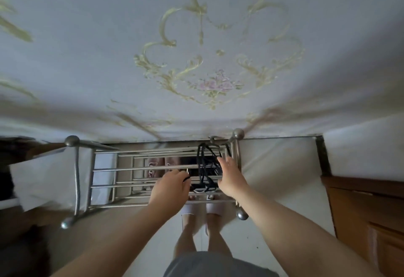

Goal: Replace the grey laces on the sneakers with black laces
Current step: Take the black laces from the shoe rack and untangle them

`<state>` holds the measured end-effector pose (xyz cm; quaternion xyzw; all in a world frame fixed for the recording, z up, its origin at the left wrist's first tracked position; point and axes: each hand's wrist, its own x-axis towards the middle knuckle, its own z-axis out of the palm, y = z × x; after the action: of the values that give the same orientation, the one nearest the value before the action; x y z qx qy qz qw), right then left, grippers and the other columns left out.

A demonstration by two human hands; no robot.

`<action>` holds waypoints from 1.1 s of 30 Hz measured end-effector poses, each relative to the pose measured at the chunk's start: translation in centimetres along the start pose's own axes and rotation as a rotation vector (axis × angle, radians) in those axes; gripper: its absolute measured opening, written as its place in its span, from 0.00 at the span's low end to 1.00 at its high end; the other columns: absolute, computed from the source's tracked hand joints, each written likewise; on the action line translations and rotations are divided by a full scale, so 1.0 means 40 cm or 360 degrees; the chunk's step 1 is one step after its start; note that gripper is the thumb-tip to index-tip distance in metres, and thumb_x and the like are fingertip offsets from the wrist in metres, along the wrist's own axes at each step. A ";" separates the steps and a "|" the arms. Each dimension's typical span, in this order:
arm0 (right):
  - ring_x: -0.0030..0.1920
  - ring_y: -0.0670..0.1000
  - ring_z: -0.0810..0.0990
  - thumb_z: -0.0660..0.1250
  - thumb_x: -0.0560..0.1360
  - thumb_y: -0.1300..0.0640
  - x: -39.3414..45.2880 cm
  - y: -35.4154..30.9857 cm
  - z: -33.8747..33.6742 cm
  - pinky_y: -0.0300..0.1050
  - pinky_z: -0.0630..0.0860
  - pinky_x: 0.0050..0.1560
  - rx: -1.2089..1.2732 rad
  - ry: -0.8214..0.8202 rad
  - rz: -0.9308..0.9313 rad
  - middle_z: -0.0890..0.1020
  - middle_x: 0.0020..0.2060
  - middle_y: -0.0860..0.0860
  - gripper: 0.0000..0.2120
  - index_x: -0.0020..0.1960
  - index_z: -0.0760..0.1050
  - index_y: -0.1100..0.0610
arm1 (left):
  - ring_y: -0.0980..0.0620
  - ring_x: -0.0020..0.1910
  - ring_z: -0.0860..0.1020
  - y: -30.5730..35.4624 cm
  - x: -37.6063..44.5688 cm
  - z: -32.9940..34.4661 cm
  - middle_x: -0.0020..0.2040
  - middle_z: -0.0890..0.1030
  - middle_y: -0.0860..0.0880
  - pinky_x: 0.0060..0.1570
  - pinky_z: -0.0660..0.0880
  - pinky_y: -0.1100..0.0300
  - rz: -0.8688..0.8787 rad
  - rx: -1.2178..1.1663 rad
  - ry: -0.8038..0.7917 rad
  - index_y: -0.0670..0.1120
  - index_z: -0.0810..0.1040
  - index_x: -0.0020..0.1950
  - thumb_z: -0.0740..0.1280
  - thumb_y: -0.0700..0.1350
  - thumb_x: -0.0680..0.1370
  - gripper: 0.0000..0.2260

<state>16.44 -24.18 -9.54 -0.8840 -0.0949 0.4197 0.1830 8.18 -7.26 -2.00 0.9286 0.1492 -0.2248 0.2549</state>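
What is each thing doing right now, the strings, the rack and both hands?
black laces: draped over the rack's top bars, hanging down.
metal rack: standing upright against the wall.
left hand: fingers curled, pinching a lace end.
right hand: open, fingers straight, reaching beside the laces.

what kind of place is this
Probably a home, likely an entryway or hall corner. A metal shoe rack stands against floral wallpaper, with a wooden cabinet beside it. The left hand pinches black laces; the right hand reaches in, open.
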 end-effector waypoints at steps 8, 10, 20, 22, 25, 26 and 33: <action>0.74 0.54 0.60 0.64 0.77 0.54 0.062 -0.050 0.027 0.49 0.63 0.71 0.0051 -0.0160 0.0069 0.61 0.75 0.53 0.28 0.74 0.62 0.54 | 0.51 0.31 0.72 -0.011 -0.049 -0.019 0.36 0.77 0.45 0.33 0.71 0.61 -0.1126 -0.1743 -0.0133 0.44 0.76 0.52 0.56 0.38 0.81 0.09; 0.73 0.54 0.63 0.66 0.76 0.55 0.056 -0.055 0.027 0.49 0.65 0.70 0.0089 -0.0159 0.0082 0.61 0.74 0.52 0.29 0.75 0.61 0.56 | 0.52 0.33 0.73 -0.014 -0.058 -0.030 0.38 0.77 0.45 0.35 0.72 0.61 -0.1194 -0.1829 -0.0131 0.45 0.75 0.53 0.56 0.38 0.82 0.09; 0.38 0.52 0.79 0.72 0.72 0.62 -0.101 -0.128 -0.077 0.42 0.75 0.40 0.1449 0.0185 0.0282 0.79 0.35 0.54 0.06 0.41 0.74 0.59 | 0.52 0.37 0.78 0.006 -0.086 -0.117 0.37 0.80 0.46 0.37 0.76 0.61 -0.1171 -0.2135 -0.0210 0.41 0.77 0.56 0.59 0.41 0.81 0.09; 0.36 0.53 0.78 0.70 0.72 0.66 -0.167 -0.164 -0.119 0.47 0.75 0.45 0.1727 0.0082 0.0192 0.78 0.33 0.56 0.07 0.39 0.73 0.60 | 0.49 0.42 0.79 0.028 -0.096 -0.137 0.41 0.82 0.45 0.44 0.77 0.57 -0.1189 -0.2336 -0.0298 0.40 0.77 0.56 0.60 0.44 0.81 0.11; 0.33 0.52 0.77 0.66 0.74 0.68 -0.270 -0.223 -0.177 0.44 0.75 0.40 0.2085 -0.0091 0.0019 0.76 0.30 0.56 0.10 0.36 0.70 0.60 | 0.46 0.45 0.79 0.070 -0.118 -0.171 0.45 0.81 0.42 0.47 0.76 0.52 -0.1204 -0.2659 -0.0454 0.38 0.76 0.58 0.56 0.52 0.82 0.19; 0.32 0.51 0.77 0.65 0.75 0.68 -0.302 -0.239 -0.190 0.43 0.75 0.39 0.2179 -0.0141 -0.0028 0.75 0.30 0.56 0.11 0.36 0.70 0.59 | 0.45 0.46 0.79 0.084 -0.126 -0.182 0.45 0.82 0.41 0.48 0.75 0.50 -0.1177 -0.2768 -0.0529 0.37 0.76 0.58 0.56 0.54 0.82 0.21; 0.35 0.53 0.78 0.64 0.74 0.71 -0.442 -0.274 -0.205 0.43 0.77 0.38 0.2161 -0.0223 -0.0138 0.77 0.35 0.57 0.05 0.42 0.70 0.64 | 0.49 0.39 0.76 0.161 -0.163 -0.252 0.43 0.80 0.44 0.42 0.71 0.56 -0.0639 -0.2861 -0.0683 0.41 0.81 0.49 0.59 0.50 0.80 0.16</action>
<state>11.52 -21.83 12.12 -0.5394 0.1425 0.4348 0.7069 8.56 -8.19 11.58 0.2800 0.3735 -0.2312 0.8536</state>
